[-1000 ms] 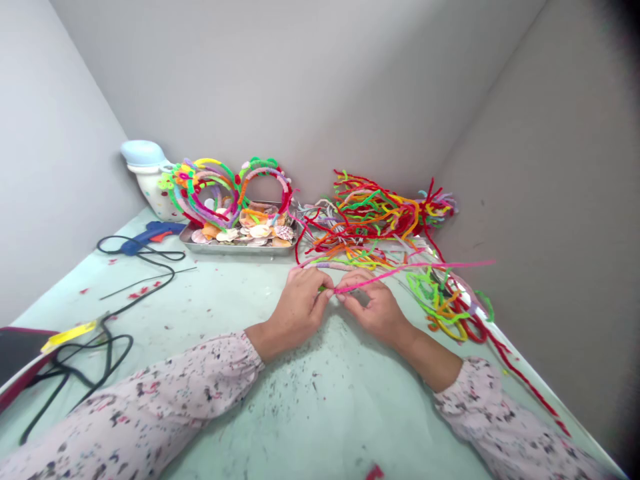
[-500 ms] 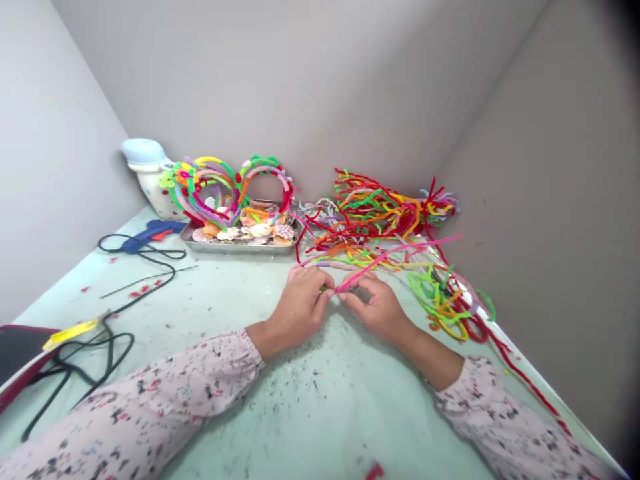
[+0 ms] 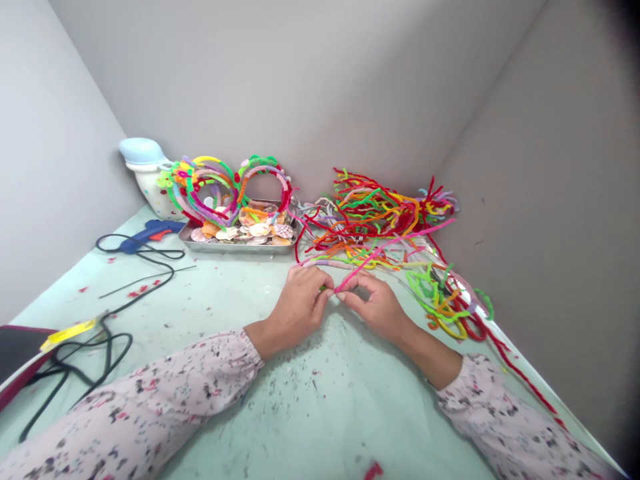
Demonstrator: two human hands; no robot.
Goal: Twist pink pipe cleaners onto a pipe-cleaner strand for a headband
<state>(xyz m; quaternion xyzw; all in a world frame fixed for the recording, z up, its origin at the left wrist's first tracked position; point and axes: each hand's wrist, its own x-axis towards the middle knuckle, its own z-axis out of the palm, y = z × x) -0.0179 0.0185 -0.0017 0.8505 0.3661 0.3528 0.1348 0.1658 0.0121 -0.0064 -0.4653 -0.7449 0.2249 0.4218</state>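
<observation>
My two hands meet over the middle of the table, fingertips nearly touching. A long bright pink pipe cleaner [image 3: 383, 250] runs from the pinch up to the right, its free end in the air. My right hand [image 3: 377, 303] is closed on it between thumb and forefinger. My left hand [image 3: 303, 300] is closed too, thumb against forefinger, at the pink pipe cleaner's near end. A bit of green shows between its fingers. Just behind the hands curves a fuzzy wrapped band [image 3: 330, 263] in pink, purple and green; whether the left fingers hold its end is hidden.
Behind stand a metal tray [image 3: 240, 248] of seashells, several fuzzy headbands [image 3: 265, 167] and a white jar [image 3: 150, 180]. Pipe cleaners lie in a bundle [image 3: 380, 207] and a tangle [image 3: 440, 300] at right. A blue glue gun [image 3: 150, 233] and black cord [image 3: 113, 310] lie left.
The free end of the pink pipe cleaner has swung a little upward and left. Both hands keep their pinch in nearly the same place.
</observation>
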